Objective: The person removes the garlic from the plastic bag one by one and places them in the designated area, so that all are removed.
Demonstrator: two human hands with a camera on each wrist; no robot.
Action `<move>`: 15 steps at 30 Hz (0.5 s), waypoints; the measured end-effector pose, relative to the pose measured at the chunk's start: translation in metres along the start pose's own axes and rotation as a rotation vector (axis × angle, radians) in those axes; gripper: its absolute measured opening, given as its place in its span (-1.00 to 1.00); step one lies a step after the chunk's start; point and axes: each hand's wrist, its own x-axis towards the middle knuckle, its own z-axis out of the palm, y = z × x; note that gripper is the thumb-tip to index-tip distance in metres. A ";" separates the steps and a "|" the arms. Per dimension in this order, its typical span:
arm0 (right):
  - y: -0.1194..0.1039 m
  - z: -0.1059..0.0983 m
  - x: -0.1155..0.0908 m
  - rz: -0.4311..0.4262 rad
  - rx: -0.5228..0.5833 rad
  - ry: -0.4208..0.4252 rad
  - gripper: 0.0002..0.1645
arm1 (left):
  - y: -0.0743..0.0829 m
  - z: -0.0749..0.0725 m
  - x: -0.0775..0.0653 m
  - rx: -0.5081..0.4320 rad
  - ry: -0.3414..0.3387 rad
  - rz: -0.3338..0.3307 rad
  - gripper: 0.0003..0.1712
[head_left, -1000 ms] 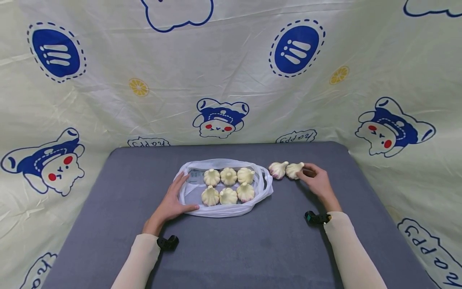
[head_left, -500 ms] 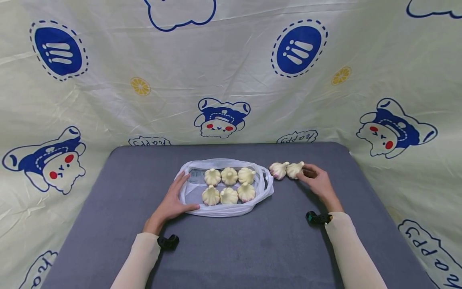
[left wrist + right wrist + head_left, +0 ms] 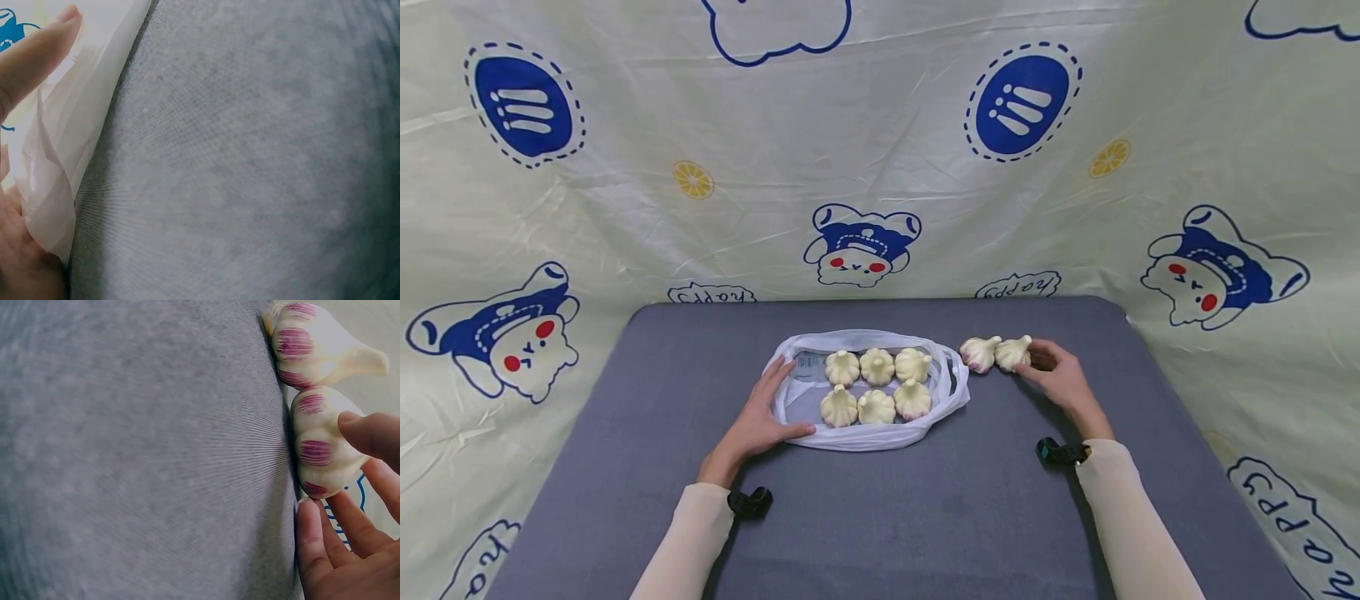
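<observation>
A white plastic bag (image 3: 865, 440), its mouth spread into an oval ring, lies on the grey table. Inside it garlic bulbs (image 3: 877, 367) sit in two rows of three. My left hand (image 3: 762, 423) rests at the bag's left end, fingers and thumb spread and fairly straight along its rim. To the right of the bag, my right hand (image 3: 1063, 379) pinches a garlic bulb (image 3: 1011, 354) between thumb and fingers. That bulb stands on the table with purple streaks showing in the right wrist view. Touching it on the left is another purple-streaked bulb (image 3: 306, 347).
The grey table (image 3: 895, 517) extends around the bag and the loose bulbs. Behind it hangs a pale curtain (image 3: 895, 125) printed with blue cartoon figures. A black strap device sits on each wrist. A barcode label (image 3: 807, 365) shows inside the bag's left end.
The view has shifted very slightly. Both hands, the bag and the garlic bulbs otherwise hold the same places.
</observation>
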 end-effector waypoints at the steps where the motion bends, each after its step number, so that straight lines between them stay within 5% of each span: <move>1: 0.000 -0.001 0.000 0.003 -0.001 -0.004 -0.20 | 0.000 0.000 0.000 -0.003 -0.001 0.000 0.27; 15: -0.022 -0.015 -0.019 -0.028 -0.111 -0.093 0.04 | -0.001 0.001 0.000 0.002 -0.003 -0.018 0.28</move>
